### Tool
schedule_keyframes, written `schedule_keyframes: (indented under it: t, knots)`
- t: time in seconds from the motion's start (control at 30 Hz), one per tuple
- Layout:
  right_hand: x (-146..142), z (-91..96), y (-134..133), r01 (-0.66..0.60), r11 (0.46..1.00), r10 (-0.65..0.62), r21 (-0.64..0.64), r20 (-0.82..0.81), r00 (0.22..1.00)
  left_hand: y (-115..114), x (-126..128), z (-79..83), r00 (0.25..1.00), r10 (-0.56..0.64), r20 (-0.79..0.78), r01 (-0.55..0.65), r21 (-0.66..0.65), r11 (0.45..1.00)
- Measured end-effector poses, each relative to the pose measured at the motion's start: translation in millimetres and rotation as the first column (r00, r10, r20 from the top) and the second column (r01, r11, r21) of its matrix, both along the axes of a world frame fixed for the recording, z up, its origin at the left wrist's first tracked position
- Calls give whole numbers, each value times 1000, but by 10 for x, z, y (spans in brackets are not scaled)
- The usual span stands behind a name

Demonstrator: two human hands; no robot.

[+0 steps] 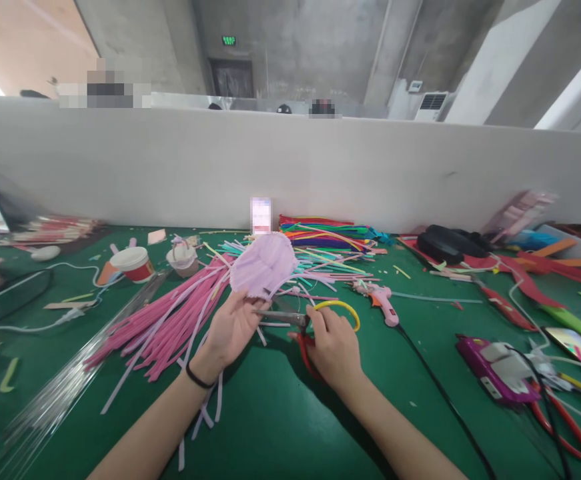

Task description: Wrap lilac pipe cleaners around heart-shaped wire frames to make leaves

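Note:
My left hand (233, 328) is raised palm up and pinches the lower edge of a lilac fuzzy disc (264, 265) made of pipe cleaners. My right hand (333, 347) is closed round the red and yellow handles of a pair of scissors (290, 318). The metal blades point left and reach the base of the disc by my left fingers. A black band sits on my left wrist. Under and behind my left hand lies a heap of pink and lilac pipe cleaners (165, 320) on the green table (280, 407).
A pink glue gun (381, 298) with a black cord lies right of my hands. Mixed coloured pipe cleaners (325, 235) lie by the grey partition. Two paper cups (135, 262) stand at the left. A purple glue gun (490, 368) and red scissors (565, 427) lie at the right.

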State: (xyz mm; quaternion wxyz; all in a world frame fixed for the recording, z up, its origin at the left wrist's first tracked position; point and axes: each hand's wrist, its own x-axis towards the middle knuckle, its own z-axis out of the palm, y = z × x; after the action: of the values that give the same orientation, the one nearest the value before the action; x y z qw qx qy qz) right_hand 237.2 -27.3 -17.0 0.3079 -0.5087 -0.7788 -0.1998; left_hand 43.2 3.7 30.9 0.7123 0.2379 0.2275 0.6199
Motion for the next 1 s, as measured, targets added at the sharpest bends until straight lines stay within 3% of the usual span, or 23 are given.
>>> schedule_keyframes:
  t: [0.37, 0.83, 1.0]
  knots:
    - [28, 15, 1, -11, 1000, 12, -5, 29, 1000, 45, -53, -11, 999, -6, -41, 3, -70, 998]
    - [18, -10, -7, -9, 997, 2, -83, -86, 996, 48, -50, -35, 1000, 7, -15, -8, -41, 999]
    - [53, 7, 8, 10, 998, -14, -64, -55, 998, 49, -65, -36, 1000, -11, 11, 11, -25, 1000]
